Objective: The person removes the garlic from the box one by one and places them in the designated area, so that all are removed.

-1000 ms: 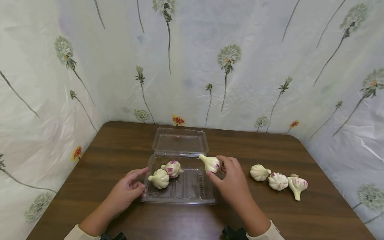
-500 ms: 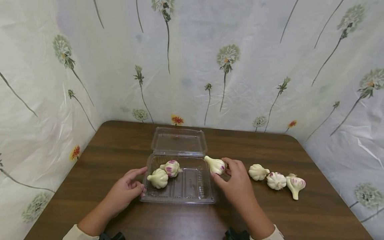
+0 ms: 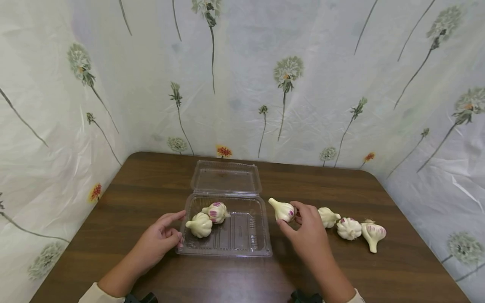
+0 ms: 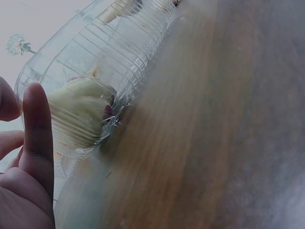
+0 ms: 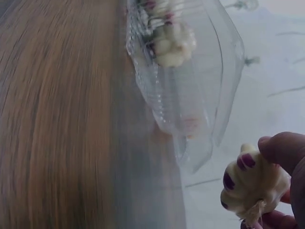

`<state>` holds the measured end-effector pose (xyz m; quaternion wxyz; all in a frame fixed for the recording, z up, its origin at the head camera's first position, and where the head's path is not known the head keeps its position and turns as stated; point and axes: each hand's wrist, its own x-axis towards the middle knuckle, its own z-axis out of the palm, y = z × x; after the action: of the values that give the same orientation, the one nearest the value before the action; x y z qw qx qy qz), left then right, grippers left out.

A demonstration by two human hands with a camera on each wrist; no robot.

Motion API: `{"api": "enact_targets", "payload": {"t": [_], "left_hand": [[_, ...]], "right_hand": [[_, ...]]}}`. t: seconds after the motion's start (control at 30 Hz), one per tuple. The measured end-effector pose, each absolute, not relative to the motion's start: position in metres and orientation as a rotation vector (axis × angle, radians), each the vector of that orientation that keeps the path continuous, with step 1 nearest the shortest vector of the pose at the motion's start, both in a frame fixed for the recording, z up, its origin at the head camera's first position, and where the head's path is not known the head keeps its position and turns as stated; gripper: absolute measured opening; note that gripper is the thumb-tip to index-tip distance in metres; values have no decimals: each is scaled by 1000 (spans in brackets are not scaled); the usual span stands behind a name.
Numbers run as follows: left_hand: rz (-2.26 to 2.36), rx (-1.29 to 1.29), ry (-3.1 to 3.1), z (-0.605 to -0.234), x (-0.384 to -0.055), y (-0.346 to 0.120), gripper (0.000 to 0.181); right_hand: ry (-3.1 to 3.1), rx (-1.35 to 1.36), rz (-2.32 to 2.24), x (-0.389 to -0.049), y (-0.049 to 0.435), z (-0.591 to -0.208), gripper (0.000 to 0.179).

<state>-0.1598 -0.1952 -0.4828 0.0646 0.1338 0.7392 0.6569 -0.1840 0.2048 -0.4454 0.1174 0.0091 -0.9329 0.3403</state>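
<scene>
A clear plastic clamshell container (image 3: 227,255) lies with its lid (image 3: 226,176) folded back. Two garlic bulbs sit in its left part: a plain cream bulb (image 3: 199,225) and a purple-streaked bulb (image 3: 216,212). At the container's left edge, my left hand (image 3: 161,237) touches the rim with extended fingers; in the left wrist view its straight thumb (image 4: 35,119) overlaps the plastic wall. Right of the container, my right hand (image 3: 308,227) pinches a purple-marked garlic bulb (image 3: 284,210), its neck pointing left. The right wrist view shows this bulb's root end (image 5: 252,212) facing the camera.
To the right of my right hand lie a cream garlic bulb (image 3: 328,217), a purple-tinged one (image 3: 349,228) and another (image 3: 373,236) in a row on the dark wooden table (image 3: 235,282). A floral-print curtain (image 3: 238,84) rises behind the table.
My right hand has carried its garlic bulb rightward, from over the container's right part to beyond its right edge. My left hand has stayed at the container's left rim.
</scene>
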Motion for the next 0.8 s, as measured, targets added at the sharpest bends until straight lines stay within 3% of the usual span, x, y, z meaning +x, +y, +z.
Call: {"api": "enact_targets", "payload": {"t": [0.8], "left_hand": [[1965, 403, 2244, -483, -160, -195, 59]], "right_hand": [[-2769, -22, 833, -166, 236, -445, 60]]}}
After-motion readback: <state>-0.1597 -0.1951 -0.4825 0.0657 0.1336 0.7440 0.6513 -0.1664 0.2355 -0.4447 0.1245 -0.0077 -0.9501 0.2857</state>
